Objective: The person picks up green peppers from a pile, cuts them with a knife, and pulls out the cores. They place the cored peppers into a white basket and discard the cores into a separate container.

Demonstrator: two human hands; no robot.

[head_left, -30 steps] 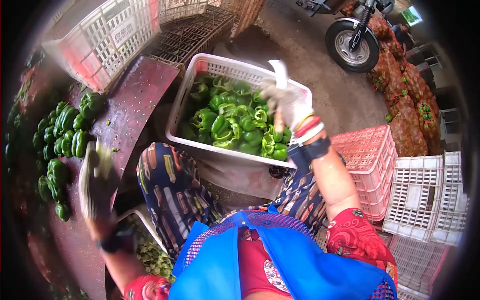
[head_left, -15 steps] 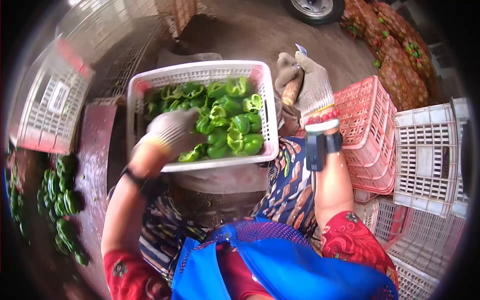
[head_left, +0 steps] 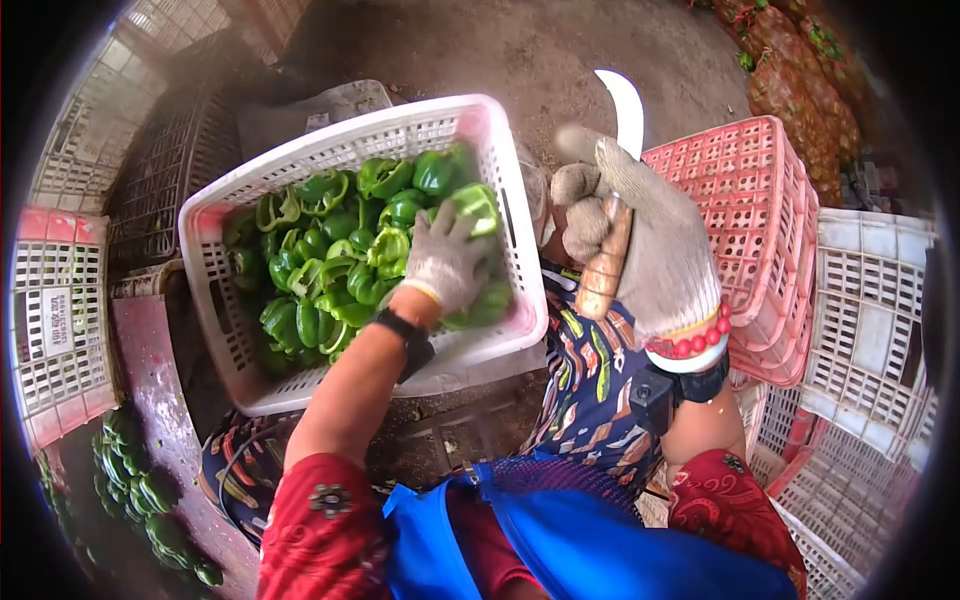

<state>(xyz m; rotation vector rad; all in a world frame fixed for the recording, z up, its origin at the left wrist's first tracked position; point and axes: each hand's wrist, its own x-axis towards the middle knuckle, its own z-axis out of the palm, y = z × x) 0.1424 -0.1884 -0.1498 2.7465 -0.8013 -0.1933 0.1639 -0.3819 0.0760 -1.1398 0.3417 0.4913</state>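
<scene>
My left hand (head_left: 445, 262), in a grey-white knitted glove, is inside the white plastic crate (head_left: 366, 126). Its fingers lie apart over the green bell peppers (head_left: 310, 250), the tips touching a pale cut bell pepper (head_left: 476, 207) near the right wall. Many of the peppers are halved or opened, with hollow insides showing. To the right of the crate, my gloved right hand (head_left: 650, 235) is closed around the wooden handle of a curved knife (head_left: 627, 112). The blade points up and away from me.
Stacked pink crates (head_left: 745, 240) stand close by my right arm, with white crates (head_left: 865, 320) beyond them. Full mesh sacks (head_left: 800, 95) lie at the back right. More green peppers (head_left: 150, 495) are on the floor at the left, beside another crate (head_left: 62, 325).
My left hand has moved right across the peppers to the crate's right side. My right hand has come nearer with the knife, its blade now more visible. The view has shifted.
</scene>
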